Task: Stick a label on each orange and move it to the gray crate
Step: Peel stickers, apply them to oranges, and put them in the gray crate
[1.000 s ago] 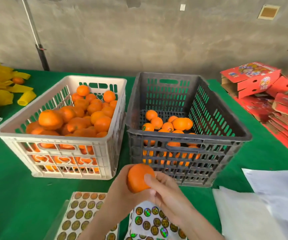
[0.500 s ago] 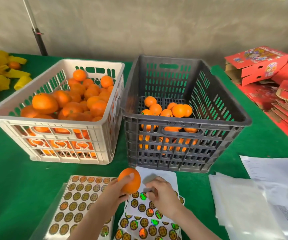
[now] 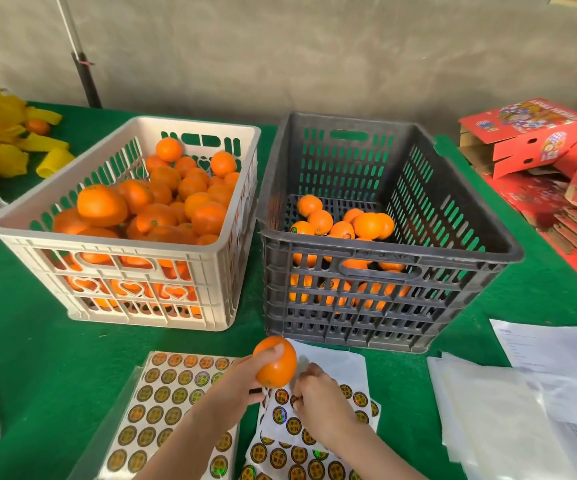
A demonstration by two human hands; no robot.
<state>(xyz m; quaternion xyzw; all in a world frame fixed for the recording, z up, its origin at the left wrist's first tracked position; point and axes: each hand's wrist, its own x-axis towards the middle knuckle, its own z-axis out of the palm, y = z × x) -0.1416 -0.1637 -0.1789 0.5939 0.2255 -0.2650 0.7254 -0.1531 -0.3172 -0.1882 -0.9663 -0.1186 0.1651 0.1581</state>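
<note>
My left hand (image 3: 242,379) grips an orange (image 3: 276,362) just above the label sheets, in front of the gray crate (image 3: 384,303). My right hand (image 3: 318,393) rests with curled fingers on a partly used sheet of round labels (image 3: 349,400), fingertips pinching at a label near the sheet's bare top. The gray crate holds several oranges (image 3: 342,223) on its floor. The white crate (image 3: 134,289) to its left is heaped with oranges (image 3: 162,202). A full label sheet (image 3: 169,389) lies under my left forearm.
Green cloth (image 3: 30,341) covers the table. White papers and plastic sleeves (image 3: 522,410) lie at the right front. Red cartons (image 3: 529,136) are stacked at the far right. Yellow foam nets (image 3: 3,143) and a stray orange sit at the far left. A grey wall stands behind.
Both hands came down from in front of the gray crate to the label sheets. My right hand left the orange and now works at a label; the left still holds the orange.
</note>
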